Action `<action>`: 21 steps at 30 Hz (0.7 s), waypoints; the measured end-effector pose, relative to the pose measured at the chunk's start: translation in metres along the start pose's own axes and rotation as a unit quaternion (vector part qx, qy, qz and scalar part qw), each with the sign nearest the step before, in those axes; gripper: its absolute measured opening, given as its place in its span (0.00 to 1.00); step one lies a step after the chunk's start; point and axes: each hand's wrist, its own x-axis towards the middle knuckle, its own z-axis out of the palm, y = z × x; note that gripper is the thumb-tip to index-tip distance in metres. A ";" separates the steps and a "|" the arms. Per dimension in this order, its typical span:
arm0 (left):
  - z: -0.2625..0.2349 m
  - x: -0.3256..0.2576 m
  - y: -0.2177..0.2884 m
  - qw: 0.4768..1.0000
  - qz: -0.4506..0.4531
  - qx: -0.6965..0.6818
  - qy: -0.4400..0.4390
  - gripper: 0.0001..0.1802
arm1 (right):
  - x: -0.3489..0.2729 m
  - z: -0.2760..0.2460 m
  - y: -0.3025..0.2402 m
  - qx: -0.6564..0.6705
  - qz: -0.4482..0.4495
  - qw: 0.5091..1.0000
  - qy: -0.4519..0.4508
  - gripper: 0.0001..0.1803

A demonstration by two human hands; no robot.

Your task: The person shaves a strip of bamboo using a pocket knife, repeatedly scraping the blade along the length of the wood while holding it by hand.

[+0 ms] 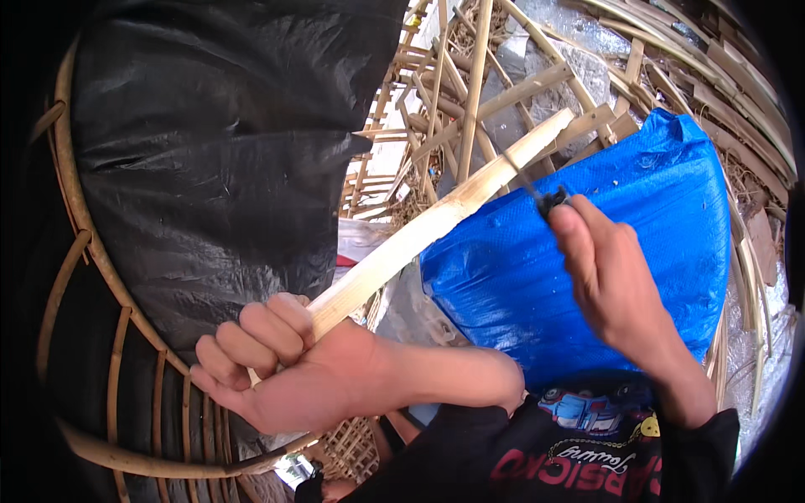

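Observation:
My left hand point(285, 360) is closed around the lower end of a long pale wooden strip point(419, 230), which slants up and to the right. The strip's far end is rough and narrowed, and I cannot tell whether it is wood or split bamboo. In my right hand point(608, 277) is a knife point(549, 199) with a dark handle, the thumb lying near its blade end. The thin blade, blurred, meets the strip near its far end. Below both hands, a blue tarpaulin point(587, 260) is spread over my lap.
A large black plastic sheet point(218, 142) hangs at the left, beside a curved pole frame point(113, 277) with several rungs. Crossed bamboo slats point(478, 84) stand beyond the strip. Loose slats point(746, 101) are heaped at the far right. Part of another person point(340, 486) shows at the bottom.

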 end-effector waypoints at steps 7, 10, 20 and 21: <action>-0.026 -0.012 -0.018 0.981 -0.081 -0.135 -0.110 0.21 | 0.006 0.018 0.031 0.122 0.052 0.984 -0.116 0.26; -0.037 -0.007 -0.022 0.972 -0.115 -0.168 -0.117 0.21 | 0.012 0.025 0.081 0.415 0.096 0.903 -0.060 0.32; -0.014 -0.022 -0.016 0.992 -0.069 -0.066 0.078 0.23 | -0.021 -0.024 0.105 0.391 0.246 0.887 0.011 0.28; -0.010 -0.027 -0.025 0.989 -0.094 -0.098 0.062 0.23 | -0.022 -0.029 0.102 0.395 0.234 0.888 0.015 0.28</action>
